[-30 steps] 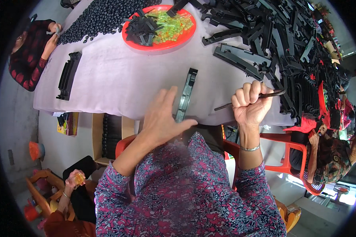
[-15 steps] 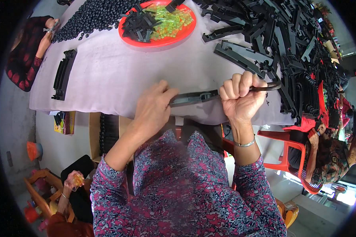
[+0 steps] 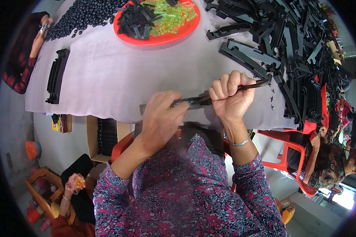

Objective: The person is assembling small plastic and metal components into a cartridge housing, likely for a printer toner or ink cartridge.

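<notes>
My left hand (image 3: 160, 118) is closed around a long black plastic piece (image 3: 192, 103), held level over the near edge of the table. My right hand (image 3: 232, 96) makes a fist on a dark tool with a curved handle (image 3: 256, 84), which sticks out to the right. The tool's other end meets the plastic piece between my hands. Its working end is too blurred to tell its kind. A similar black plastic piece (image 3: 57, 77) lies alone on the left of the table.
A red plate (image 3: 162, 41) holds black and yellow-green small parts. Small dark pieces (image 3: 85, 17) are heaped at the far left. Many long black pieces (image 3: 273, 35) are piled at the right. Other people sit around the cloth-covered table (image 3: 106, 71); a red chair (image 3: 281, 158) stands at right.
My left hand has moved right along the plastic piece, closer to my right hand. The curved handle has shifted slightly left with my right hand.
</notes>
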`<state>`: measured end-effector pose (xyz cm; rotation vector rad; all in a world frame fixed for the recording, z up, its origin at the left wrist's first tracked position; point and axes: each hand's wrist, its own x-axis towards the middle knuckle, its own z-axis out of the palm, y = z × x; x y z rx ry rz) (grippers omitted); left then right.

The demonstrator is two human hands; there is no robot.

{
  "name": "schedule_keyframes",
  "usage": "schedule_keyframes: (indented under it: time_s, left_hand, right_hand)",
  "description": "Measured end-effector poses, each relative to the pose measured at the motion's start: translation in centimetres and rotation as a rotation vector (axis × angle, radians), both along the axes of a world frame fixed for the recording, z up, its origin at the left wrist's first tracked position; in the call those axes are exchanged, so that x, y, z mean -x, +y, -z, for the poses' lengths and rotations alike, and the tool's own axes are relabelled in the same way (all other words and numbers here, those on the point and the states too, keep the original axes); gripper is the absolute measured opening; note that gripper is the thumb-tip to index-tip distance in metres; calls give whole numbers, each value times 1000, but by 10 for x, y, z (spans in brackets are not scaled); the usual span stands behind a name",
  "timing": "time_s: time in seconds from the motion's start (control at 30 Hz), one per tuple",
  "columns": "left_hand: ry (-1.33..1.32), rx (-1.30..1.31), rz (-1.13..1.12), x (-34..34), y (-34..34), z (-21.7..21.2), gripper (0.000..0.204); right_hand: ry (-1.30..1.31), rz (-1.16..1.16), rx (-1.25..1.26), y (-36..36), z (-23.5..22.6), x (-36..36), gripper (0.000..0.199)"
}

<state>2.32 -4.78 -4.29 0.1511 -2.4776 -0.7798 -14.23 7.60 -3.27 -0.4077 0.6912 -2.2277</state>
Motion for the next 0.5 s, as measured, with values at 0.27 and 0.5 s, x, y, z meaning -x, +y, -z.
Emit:
schedule_keyframes:
  time_s: [0.27,0.5]
  left_hand:
    - [19,8,-18,2,0,14,19]
    - [38,24,-36,1,2,22,21]
  right_hand:
    - [-32,-28,-27,-1,2,0,50]
    - [-41,-49,13,1,2,-1,51]
